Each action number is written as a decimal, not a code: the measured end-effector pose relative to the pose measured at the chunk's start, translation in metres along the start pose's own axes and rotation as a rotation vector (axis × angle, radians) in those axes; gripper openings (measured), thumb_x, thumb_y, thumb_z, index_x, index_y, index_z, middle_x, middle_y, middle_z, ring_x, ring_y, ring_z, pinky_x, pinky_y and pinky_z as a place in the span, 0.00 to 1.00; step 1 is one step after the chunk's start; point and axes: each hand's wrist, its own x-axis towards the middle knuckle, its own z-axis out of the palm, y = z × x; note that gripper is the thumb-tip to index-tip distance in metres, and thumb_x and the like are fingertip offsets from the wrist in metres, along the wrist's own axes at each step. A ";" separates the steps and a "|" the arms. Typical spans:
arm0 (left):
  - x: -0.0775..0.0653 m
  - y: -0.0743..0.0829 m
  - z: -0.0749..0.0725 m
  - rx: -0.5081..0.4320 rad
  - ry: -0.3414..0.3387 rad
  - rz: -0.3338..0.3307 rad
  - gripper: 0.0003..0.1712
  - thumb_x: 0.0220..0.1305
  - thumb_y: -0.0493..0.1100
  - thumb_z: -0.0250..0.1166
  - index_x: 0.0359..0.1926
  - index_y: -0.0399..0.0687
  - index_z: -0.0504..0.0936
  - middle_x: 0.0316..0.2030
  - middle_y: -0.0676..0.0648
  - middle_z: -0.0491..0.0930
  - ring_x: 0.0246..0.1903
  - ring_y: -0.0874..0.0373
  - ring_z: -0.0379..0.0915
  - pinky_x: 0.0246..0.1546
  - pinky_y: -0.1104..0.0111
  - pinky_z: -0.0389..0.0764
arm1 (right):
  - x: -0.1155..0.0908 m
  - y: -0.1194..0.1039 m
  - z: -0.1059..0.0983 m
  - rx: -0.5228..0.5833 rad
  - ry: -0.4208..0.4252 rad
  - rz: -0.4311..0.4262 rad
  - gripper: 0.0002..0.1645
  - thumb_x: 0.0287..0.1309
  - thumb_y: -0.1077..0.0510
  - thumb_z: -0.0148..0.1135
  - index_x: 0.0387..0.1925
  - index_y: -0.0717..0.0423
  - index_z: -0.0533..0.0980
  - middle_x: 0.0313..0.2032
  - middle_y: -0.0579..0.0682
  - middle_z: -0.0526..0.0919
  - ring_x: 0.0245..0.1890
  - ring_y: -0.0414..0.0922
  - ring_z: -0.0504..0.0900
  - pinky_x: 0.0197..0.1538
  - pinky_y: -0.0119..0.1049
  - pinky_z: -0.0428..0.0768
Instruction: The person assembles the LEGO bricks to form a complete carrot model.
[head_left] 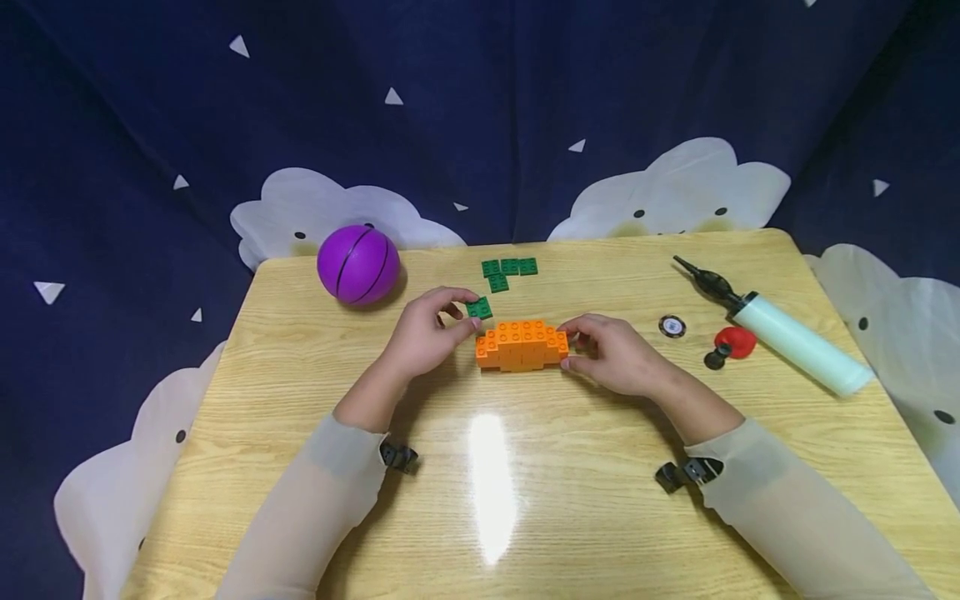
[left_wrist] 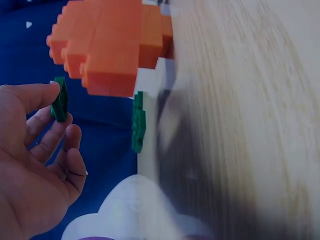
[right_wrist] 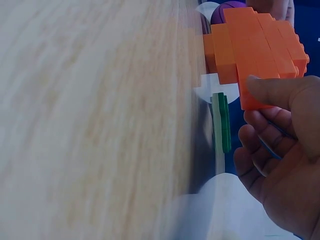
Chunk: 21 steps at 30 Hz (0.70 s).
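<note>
An orange stepped build of toy building bricks [head_left: 522, 348], with studs on its upper side, is in the middle of the head view. My right hand [head_left: 618, 354] pinches its right end, thumb in front and fingers behind, as the right wrist view shows on the orange bricks [right_wrist: 257, 50]. Just left of the build, my left hand [head_left: 427, 333] pinches a small flat green brick [head_left: 478, 308] between thumb and fingers. That green brick [left_wrist: 60, 99] is apart from the orange build in the left wrist view. Whether the build touches the table cannot be told.
Several flat green bricks [head_left: 510, 267] lie behind the build on the wooden table [head_left: 585, 467]. A purple ball [head_left: 358, 265] sits at the back left. To the right are a round chip [head_left: 672, 326], a red-and-black item [head_left: 735, 342] and a hand pump [head_left: 802, 342].
</note>
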 end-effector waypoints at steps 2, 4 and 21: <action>-0.002 0.004 0.000 -0.003 0.003 0.016 0.16 0.68 0.48 0.71 0.56 0.60 0.85 0.49 0.58 0.81 0.46 0.55 0.76 0.40 0.59 0.76 | 0.000 0.000 0.000 -0.002 0.002 0.000 0.27 0.60 0.56 0.75 0.59 0.57 0.79 0.48 0.49 0.83 0.43 0.50 0.80 0.47 0.45 0.79; -0.004 0.007 0.000 -0.010 0.006 0.034 0.16 0.68 0.48 0.71 0.56 0.60 0.85 0.49 0.58 0.82 0.46 0.54 0.76 0.40 0.59 0.76 | 0.000 0.000 0.000 -0.006 0.002 0.000 0.27 0.60 0.56 0.75 0.59 0.57 0.79 0.48 0.49 0.83 0.43 0.50 0.80 0.47 0.45 0.79; -0.020 0.026 0.003 0.013 -0.063 0.152 0.18 0.68 0.46 0.71 0.57 0.63 0.86 0.51 0.63 0.81 0.44 0.58 0.75 0.37 0.61 0.76 | 0.002 -0.002 -0.001 -0.023 -0.006 0.001 0.26 0.61 0.56 0.75 0.59 0.56 0.79 0.48 0.48 0.84 0.43 0.49 0.80 0.47 0.44 0.79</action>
